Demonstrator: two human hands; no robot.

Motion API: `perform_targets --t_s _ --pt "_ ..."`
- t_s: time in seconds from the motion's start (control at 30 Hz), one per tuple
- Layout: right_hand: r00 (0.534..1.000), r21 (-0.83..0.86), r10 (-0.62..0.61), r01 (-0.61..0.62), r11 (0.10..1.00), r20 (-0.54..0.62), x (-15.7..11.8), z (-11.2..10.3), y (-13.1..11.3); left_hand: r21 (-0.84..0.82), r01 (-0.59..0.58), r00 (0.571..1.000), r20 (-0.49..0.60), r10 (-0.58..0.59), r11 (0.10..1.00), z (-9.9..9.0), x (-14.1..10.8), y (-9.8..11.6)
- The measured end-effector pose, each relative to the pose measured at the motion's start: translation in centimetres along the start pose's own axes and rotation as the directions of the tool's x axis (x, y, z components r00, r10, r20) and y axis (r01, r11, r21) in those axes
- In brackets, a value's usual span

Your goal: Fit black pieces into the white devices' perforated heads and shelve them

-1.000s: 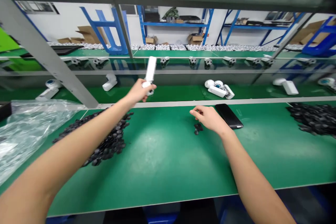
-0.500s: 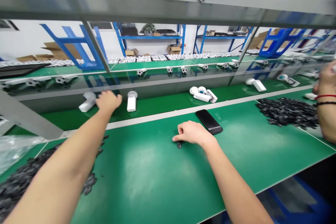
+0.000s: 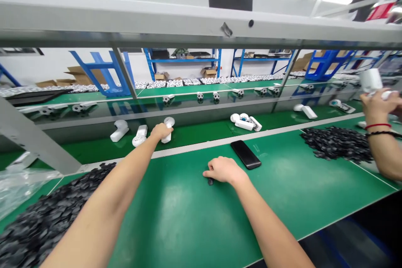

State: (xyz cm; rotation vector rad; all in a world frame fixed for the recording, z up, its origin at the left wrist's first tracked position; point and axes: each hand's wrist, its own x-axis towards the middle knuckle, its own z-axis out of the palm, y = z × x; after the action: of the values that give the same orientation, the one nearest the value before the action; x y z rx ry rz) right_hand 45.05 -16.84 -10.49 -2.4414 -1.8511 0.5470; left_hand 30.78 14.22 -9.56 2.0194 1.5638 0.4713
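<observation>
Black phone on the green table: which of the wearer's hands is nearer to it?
Right. The right hand is just left of the phone, slightly lower in view; the left hand is well left and farther out, on a white device.

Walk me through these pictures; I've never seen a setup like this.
There is no machine at work here: these are a person's two bare hands, seen from a camera worn on that person's head, looking forward and down. The left hand has its fingers on a white device over the green strip beyond the pale rail. The right hand is low over the green table, its fingertips by a small black piece; whether it grips anything is hidden. A black phone lies nearby, with heaps of black pieces to either side. At far right, a co-worker's hand holds a white part.
</observation>
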Motion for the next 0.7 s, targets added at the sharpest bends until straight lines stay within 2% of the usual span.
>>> perform_targets --t_s 0.1,0.17,0.3,0.43,0.57,0.63,0.7 --pt "1.0 -0.028 -0.003 0.002 1.0 -0.018 0.1 0.2 -0.4 -0.217 -0.089 0.995 0.022 0.096 0.972 -0.6 -3.1 0.5" --pt "1.0 -0.042 -0.006 0.005 0.999 -0.025 0.1 0.4 -0.6 -0.384 -0.136 0.986 0.039 0.163 0.913 -1.0 -6.4 -0.2" --pt "1.0 -0.045 -0.014 0.013 0.999 -0.027 -0.2 0.2 -0.7 -0.644 -0.151 0.96 0.086 0.268 0.75 -2.2 -14.9 -3.5" --pt "0.992 -0.025 -0.017 0.014 1.0 -0.125 -0.7 -0.5 -0.2 -0.767 -0.095 0.943 0.134 0.304 0.635 -2.7 -22.1 -7.4" --pt "0.99 0.023 -0.015 0.018 1.0 -0.137 -1.1 -0.6 0.2 -0.848 -0.009 0.934 0.181 0.307 0.529 -2.3 -25.2 -10.0" --pt "0.994 0.047 -0.027 0.032 0.998 -0.107 -1.0 -0.3 0.2 -0.864 0.01 0.933 0.19 0.307 0.503 -2.1 -25.8 -10.4" --pt "0.996 0.066 -0.045 0.051 0.997 -0.079 -0.9 0.0 0.1 -0.902 0.041 0.937 0.185 0.298 0.429 -2.1 -26.0 -10.4"
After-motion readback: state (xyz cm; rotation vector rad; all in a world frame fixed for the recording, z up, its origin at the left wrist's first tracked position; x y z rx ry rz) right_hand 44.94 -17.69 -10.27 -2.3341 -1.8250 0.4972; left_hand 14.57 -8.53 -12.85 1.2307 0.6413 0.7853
